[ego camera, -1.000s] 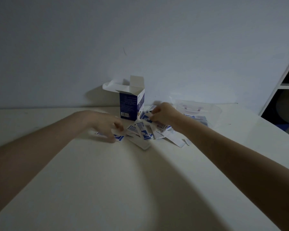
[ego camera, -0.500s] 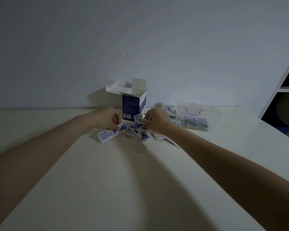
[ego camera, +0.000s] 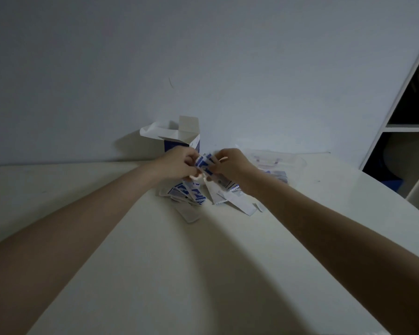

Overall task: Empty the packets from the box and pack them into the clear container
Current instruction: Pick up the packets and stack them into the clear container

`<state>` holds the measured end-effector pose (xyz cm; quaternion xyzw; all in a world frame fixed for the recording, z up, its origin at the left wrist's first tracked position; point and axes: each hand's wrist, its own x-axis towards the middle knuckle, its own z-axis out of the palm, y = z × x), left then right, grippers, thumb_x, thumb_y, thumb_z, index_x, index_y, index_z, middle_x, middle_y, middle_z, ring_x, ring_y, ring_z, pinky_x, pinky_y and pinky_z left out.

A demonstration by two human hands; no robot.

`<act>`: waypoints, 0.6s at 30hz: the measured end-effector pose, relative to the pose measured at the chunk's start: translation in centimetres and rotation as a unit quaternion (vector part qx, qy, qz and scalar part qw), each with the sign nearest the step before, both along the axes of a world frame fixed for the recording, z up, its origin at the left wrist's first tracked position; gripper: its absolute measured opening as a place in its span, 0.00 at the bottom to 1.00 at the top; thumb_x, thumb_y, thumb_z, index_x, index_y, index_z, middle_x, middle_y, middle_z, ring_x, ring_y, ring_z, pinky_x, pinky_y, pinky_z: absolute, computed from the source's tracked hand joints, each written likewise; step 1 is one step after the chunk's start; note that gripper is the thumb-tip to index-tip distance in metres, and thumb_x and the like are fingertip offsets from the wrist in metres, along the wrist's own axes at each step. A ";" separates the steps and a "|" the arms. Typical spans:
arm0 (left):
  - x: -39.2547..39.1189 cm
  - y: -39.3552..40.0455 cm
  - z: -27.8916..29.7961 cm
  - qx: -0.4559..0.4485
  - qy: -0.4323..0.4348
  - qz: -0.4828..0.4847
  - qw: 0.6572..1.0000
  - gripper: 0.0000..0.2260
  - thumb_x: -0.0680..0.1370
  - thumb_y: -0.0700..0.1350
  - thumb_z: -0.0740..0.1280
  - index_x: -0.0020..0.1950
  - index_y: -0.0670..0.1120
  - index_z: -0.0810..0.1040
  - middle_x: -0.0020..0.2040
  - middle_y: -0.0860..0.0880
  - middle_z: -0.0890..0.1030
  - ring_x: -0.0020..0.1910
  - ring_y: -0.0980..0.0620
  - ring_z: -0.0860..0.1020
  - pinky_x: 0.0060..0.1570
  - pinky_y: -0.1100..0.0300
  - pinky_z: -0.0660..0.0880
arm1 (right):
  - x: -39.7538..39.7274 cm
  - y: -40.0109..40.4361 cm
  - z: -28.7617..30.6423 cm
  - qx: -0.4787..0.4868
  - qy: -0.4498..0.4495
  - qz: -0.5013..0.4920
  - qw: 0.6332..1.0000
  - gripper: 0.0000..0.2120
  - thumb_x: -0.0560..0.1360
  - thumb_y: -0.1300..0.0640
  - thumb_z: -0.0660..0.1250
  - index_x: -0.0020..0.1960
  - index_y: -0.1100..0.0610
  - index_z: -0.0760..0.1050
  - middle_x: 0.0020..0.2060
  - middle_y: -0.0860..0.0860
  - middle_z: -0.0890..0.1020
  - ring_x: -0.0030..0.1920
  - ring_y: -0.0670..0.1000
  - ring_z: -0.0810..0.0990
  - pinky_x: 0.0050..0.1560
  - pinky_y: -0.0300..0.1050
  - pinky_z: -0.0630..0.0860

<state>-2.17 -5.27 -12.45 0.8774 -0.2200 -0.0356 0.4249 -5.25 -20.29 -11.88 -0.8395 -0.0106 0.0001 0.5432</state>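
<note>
Both hands are up off the tabletop (ego camera: 155,274) now, w/ a bunch of packets (ego camera: 205,164) pinched between them; half a sec ago they were low, down among the loose pile. Left hand (ego camera: 179,164) is curled tight on the bunch's left edge, right hand (ego camera: 230,166) grips its right side, fingers closed. Rest of the pile (ego camera: 191,193) lies on the tabletop just below the hands, more bunched than before. Box (ego camera: 179,139) stands upright behind the left hand, flaps open, same spot. Clear container (ego camera: 283,163) sits behind the right wrist, some packets inside, partly hidden.
</note>
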 end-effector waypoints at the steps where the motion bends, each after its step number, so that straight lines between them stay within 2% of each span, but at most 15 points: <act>1: 0.5 0.1 -0.2 0.108 -0.033 -0.018 0.993 0.11 0.75 0.31 0.62 0.48 0.45 0.76 0.48 0.45 0.80 0.45 0.50 0.80 0.43 0.62 0.77 | 0.1 -0.4 -0.1 -0.064 -0.035 -0.018 0.997 0.07 0.76 0.65 0.64 0.53 0.62 0.71 0.47 0.58 0.79 0.34 0.52 0.79 0.34 0.42 0.78; 3: 1.2 0.4 -1.1 0.295 -0.074 -0.044 0.952 0.18 0.75 0.33 0.61 0.62 0.46 0.75 0.60 0.47 0.77 0.58 0.48 0.75 0.53 0.60 0.73 | 0.0 -1.2 -0.2 -0.202 -0.088 -0.015 0.975 0.10 0.77 0.64 0.62 0.58 0.61 0.69 0.47 0.55 0.77 0.37 0.52 0.77 0.30 0.37 0.74; 4: 1.2 0.4 -1.6 0.346 -0.078 -0.060 0.933 0.21 0.75 0.34 0.62 0.66 0.48 0.73 0.62 0.47 0.76 0.59 0.49 0.74 0.54 0.60 0.72 | 0.0 -1.6 -0.3 -0.267 -0.100 -0.002 0.959 0.11 0.77 0.64 0.61 0.58 0.62 0.69 0.47 0.55 0.76 0.39 0.52 0.76 0.30 0.37 0.72; 6: 1.2 0.1 -2.3 0.391 -0.091 -0.090 0.912 0.22 0.74 0.36 0.63 0.67 0.51 0.72 0.61 0.47 0.76 0.55 0.49 0.74 0.48 0.61 0.71 | -0.1 -2.2 -0.7 -0.360 -0.100 0.033 0.927 0.11 0.75 0.65 0.61 0.57 0.65 0.72 0.49 0.57 0.78 0.43 0.55 0.74 0.37 0.42 0.70; 9: 1.5 -0.4 -2.2 0.413 -0.101 -0.080 0.902 0.19 0.74 0.38 0.66 0.64 0.48 0.73 0.58 0.47 0.74 0.55 0.48 0.73 0.47 0.60 0.69 | -0.4 -2.7 -1.6 -0.382 -0.083 0.056 0.919 0.12 0.75 0.65 0.61 0.57 0.64 0.74 0.52 0.57 0.78 0.52 0.57 0.75 0.47 0.43 0.70; 12: 2.3 0.1 -2.0 0.411 -0.108 -0.064 0.903 0.13 0.72 0.40 0.70 0.56 0.45 0.74 0.50 0.48 0.75 0.46 0.51 0.71 0.41 0.60 0.67 | -0.2 -3.0 -2.1 -0.384 -0.083 0.066 0.917 0.12 0.75 0.63 0.62 0.58 0.62 0.75 0.56 0.58 0.79 0.56 0.57 0.76 0.49 0.43 0.71; 14: 2.4 0.6 -2.0 0.373 -0.110 -0.050 0.920 0.10 0.71 0.40 0.71 0.48 0.46 0.72 0.40 0.51 0.73 0.39 0.52 0.70 0.36 0.62 0.65 | -0.1 -3.0 -2.1 -0.383 -0.083 0.067 0.918 0.13 0.76 0.63 0.62 0.59 0.62 0.75 0.57 0.58 0.79 0.56 0.57 0.76 0.51 0.44 0.72; 16: 2.4 1.0 -1.8 0.313 -0.101 -0.026 0.944 0.08 0.72 0.41 0.71 0.41 0.44 0.71 0.32 0.55 0.71 0.31 0.56 0.69 0.30 0.69 0.64 | 0.2 -3.0 -1.9 -0.362 -0.082 0.064 0.926 0.13 0.75 0.63 0.63 0.59 0.63 0.75 0.54 0.57 0.78 0.51 0.55 0.76 0.47 0.42 0.72; 18: 2.1 1.4 -1.2 0.249 -0.089 -0.003 0.965 0.13 0.73 0.49 0.71 0.35 0.43 0.71 0.27 0.55 0.71 0.26 0.57 0.67 0.27 0.70 0.63 | 0.4 -2.8 -1.6 -0.283 -0.072 0.048 0.955 0.10 0.75 0.62 0.65 0.55 0.64 0.76 0.48 0.59 0.78 0.45 0.52 0.73 0.39 0.38 0.70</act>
